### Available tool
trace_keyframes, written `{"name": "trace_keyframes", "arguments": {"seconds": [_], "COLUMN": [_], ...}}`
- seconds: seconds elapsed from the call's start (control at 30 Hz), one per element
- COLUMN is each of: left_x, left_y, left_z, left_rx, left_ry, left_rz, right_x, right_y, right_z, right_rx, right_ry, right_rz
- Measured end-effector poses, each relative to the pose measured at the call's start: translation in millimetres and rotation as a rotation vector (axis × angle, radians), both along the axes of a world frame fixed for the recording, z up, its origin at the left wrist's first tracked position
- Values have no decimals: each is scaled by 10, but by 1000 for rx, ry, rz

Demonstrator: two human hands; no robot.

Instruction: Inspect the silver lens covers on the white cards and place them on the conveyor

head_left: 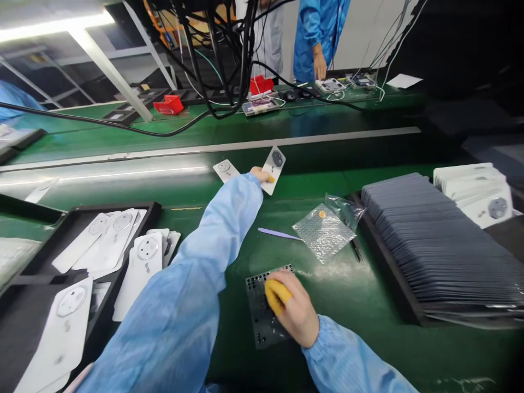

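1. Left hand (pixel 262 174) pinches white card (pixel 273 166) at its lower edge, over the belt (pixel 123 164); seemingly thin, light, bendable, best held by an edge.
2. Right hand (pixel 297 314), fingers curled, rests on perforated plate (pixel 260 327); whether it grips is unclear.
3. Black tray (pixel 152 209) holds loose cards (pixel 110 240); right tray (pixel 385 262) holds stacked grey sheets (pixel 442 240).

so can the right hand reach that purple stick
probably yes: the right hand rests on the perforated plate and the purple stick lies just beyond it on the green mat, nothing between.
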State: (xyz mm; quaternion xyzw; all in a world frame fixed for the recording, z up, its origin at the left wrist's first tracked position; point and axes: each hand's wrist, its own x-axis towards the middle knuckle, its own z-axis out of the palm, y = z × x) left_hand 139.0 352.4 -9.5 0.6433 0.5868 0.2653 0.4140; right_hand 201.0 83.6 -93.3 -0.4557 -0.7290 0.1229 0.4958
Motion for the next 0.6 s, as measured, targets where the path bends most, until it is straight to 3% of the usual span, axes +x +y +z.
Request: {"name": "trace_keyframes", "arguments": {"seconds": [0.07, 0.17, 0.23, 0.3, 0.4, 0.6], "left_x": [-281, -683, -874, -977, -1014, -1052], "left_y": [-448, -1411, -2045, -2519, -2870, -2997], "left_z": [0, -105, -163, -178, -175, -248], "left_rx": [-92, -191, -222, -194, -131, -40], "left_ry": [-92, -248, -539, -596, -489, -405], "left_rz": [-28, -85, -157, -169, -135, -152], "right_x": [76, 151, 136, 67, -69, -131], "right_y": [36, 76, 68, 27, -76, -253], "right_z": [75, 212, 280, 320, 351, 379], "right_rx": [48, 135, 172, 164, 125, 56], "right_ry": [13, -11, -39, -60, -86, -103], "right_rz": [-113, -239, -257, -244, -202, -139]}}
